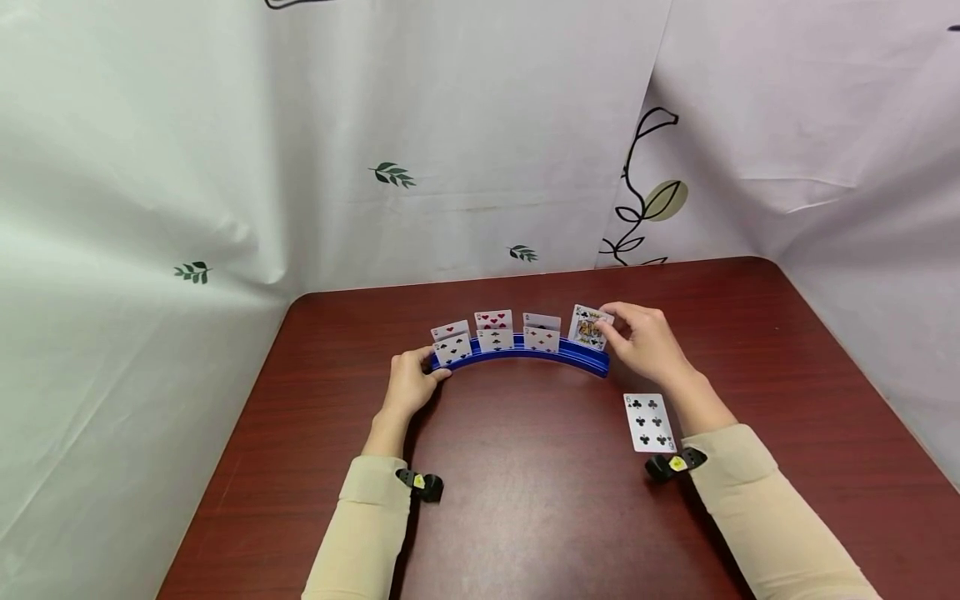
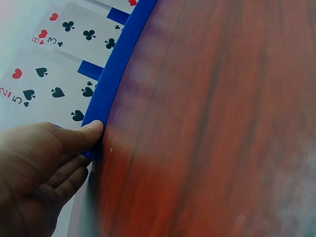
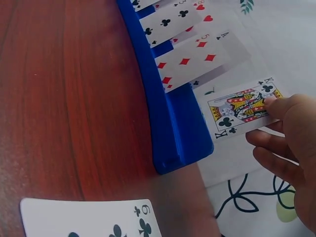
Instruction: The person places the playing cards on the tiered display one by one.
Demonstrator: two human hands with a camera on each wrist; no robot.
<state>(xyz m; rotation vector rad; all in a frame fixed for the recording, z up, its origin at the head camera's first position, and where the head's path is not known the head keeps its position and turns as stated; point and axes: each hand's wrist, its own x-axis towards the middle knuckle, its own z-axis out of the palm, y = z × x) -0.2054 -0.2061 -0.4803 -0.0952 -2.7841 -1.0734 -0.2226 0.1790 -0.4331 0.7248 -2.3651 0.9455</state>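
Observation:
A curved blue card holder (image 1: 517, 348) stands on the table, with playing cards upright in two rows. My left hand (image 1: 410, 382) grips its left end, the thumb (image 2: 92, 131) on the front edge. Beside that thumb stands the five of spades (image 2: 49, 91), with a two of hearts behind it. My right hand (image 1: 647, 340) pinches the king of clubs (image 3: 244, 109) by its upper part. The king's lower edge is at the back row of the holder's right end; whether it sits in the slot I cannot tell. Left of it stands the five of diamonds (image 3: 187, 61), an ace behind.
A six of clubs (image 1: 649, 422) lies face up on the table, close to the right wrist. Dark red wood forms the tabletop (image 1: 525, 483). A white patterned cloth (image 1: 465, 150) hangs behind the table and along both sides.

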